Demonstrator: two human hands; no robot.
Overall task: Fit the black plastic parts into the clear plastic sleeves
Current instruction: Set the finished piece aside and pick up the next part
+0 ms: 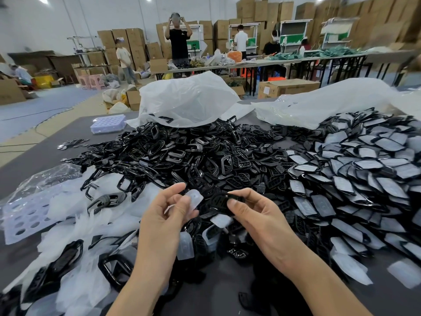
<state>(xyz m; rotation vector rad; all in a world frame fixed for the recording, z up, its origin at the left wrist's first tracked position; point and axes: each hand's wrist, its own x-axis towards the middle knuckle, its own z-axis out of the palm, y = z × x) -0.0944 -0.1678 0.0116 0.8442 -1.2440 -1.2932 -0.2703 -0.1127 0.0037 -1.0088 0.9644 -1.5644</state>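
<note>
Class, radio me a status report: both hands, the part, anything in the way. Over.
Left grip pinches clear sleeve. Right grip pinches black part, not yet in sleeve. Nothing between them.

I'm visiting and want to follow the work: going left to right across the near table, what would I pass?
Holed tray → left hand → clear sleeve → black part → right hand → pile of sleeved parts.

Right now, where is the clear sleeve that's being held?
In the head view, low centre: the left hand pinches the clear sleeve just left of the black part that the right hand holds.
</note>
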